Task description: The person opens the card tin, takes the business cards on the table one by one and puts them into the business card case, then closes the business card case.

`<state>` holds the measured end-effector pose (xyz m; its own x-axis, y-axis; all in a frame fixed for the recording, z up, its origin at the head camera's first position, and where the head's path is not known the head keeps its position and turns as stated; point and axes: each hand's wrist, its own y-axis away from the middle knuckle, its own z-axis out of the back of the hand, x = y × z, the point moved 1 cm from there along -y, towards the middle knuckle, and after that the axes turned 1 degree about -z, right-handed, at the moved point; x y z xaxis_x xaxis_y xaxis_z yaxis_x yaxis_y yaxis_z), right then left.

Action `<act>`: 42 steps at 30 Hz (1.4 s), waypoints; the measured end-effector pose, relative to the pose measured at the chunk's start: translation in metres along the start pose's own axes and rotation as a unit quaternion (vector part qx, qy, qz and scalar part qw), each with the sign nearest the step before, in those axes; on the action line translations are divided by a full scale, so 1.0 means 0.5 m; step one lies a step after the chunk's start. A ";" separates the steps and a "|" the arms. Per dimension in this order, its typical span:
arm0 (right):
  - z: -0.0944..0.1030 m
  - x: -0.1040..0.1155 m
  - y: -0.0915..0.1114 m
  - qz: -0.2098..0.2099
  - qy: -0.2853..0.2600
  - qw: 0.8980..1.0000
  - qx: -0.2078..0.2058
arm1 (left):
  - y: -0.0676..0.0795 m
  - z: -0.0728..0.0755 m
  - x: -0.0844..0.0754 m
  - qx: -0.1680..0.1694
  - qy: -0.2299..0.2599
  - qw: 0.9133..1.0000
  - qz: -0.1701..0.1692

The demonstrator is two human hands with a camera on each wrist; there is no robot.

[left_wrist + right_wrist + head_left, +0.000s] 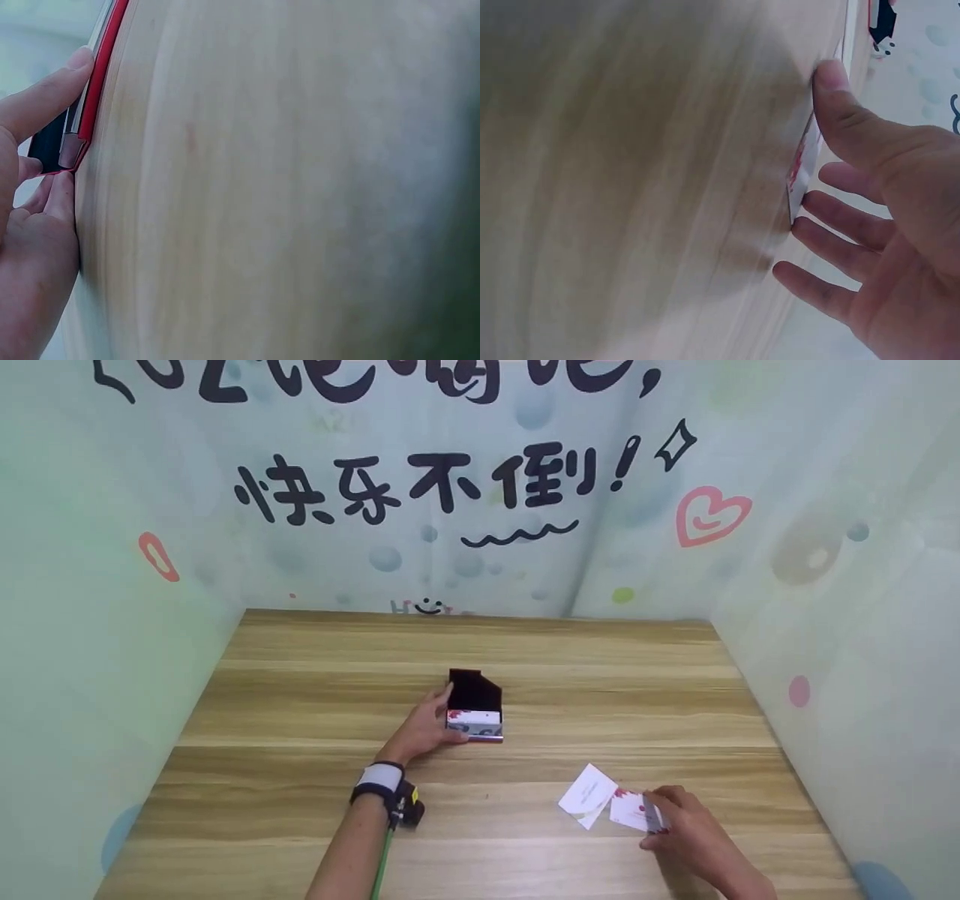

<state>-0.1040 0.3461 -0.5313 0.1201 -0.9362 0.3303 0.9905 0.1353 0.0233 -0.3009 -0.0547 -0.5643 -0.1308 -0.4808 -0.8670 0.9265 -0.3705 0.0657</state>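
On the worktop [300, 690], left grip [421, 729] holds the case [474, 691]; right of it, nudging by spread right grip [688, 823] could skid a card [629, 812].

The left hand's grip [34, 251] is holding a red-edged case [101, 82] in the upper left corner. The thumb [49, 97] is resting on the case's side, while other fingertips [64, 191] are touching near its lower corner. Between them, a dark panel [49, 148] is showing. The wood-grained desk [262, 210] is filling most of the view and bearing a faint reddish mark [190, 139]; its right side is fading into dim blur.
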 end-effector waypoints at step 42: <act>-0.001 0.005 0.007 -0.043 0.004 0.996 -0.076 | 0.000 -0.002 0.003 0.002 0.017 1.000 0.000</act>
<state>-0.1001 0.3443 -0.5307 0.0346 -0.9449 0.3254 0.9956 0.0044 -0.0931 -0.3010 -0.0545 -0.5661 -0.1184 -0.4545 -0.8829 0.9253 -0.3732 0.0681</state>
